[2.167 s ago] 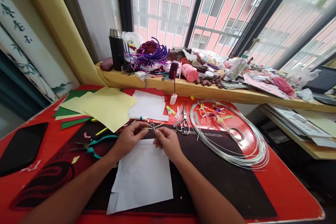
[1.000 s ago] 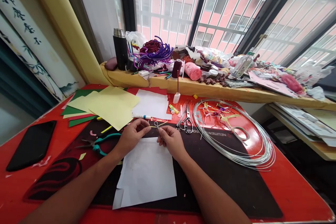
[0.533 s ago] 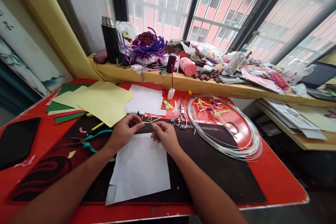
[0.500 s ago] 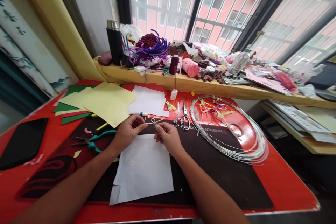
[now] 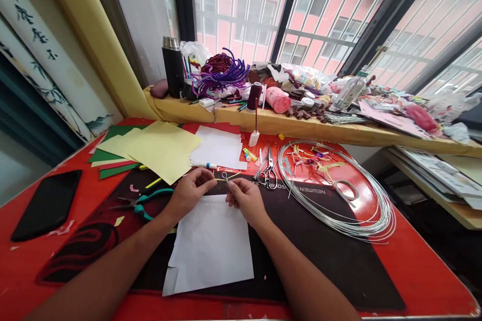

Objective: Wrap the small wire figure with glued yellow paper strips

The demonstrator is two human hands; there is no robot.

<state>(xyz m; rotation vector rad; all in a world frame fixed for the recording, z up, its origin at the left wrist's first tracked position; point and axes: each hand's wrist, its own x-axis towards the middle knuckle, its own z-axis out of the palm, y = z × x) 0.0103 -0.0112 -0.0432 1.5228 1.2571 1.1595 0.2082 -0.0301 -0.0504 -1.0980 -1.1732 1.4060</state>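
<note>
A small piece of looped wire [image 5: 225, 176] with thin yellow strips at its sides is held up over the top edge of a white paper sheet [image 5: 214, 246]. My left hand [image 5: 192, 189] pinches the end of the yellow strip on the left, thumb against forefinger. Fingers of my right hand [image 5: 243, 198] are closed on the wire just below the loop. The paper lies on a black mat [image 5: 312, 261]. Teal-handled pliers [image 5: 141, 204] rest left of my left hand, and scissors [image 5: 268, 173] lie beyond my right hand.
A wire coil [image 5: 376, 218] lies at the right around coloured scraps. Yellow sheets [image 5: 161, 150], white paper [image 5: 218, 148] and a phone [image 5: 47, 204] are at the left and back. A small white bottle [image 5: 254, 138] stands near the cluttered ledge [image 5: 233, 116].
The camera view has shifted, so the whole scene sits slightly further right and lower. Both hands keep their hold on the wire and the strip, with little movement between them.
</note>
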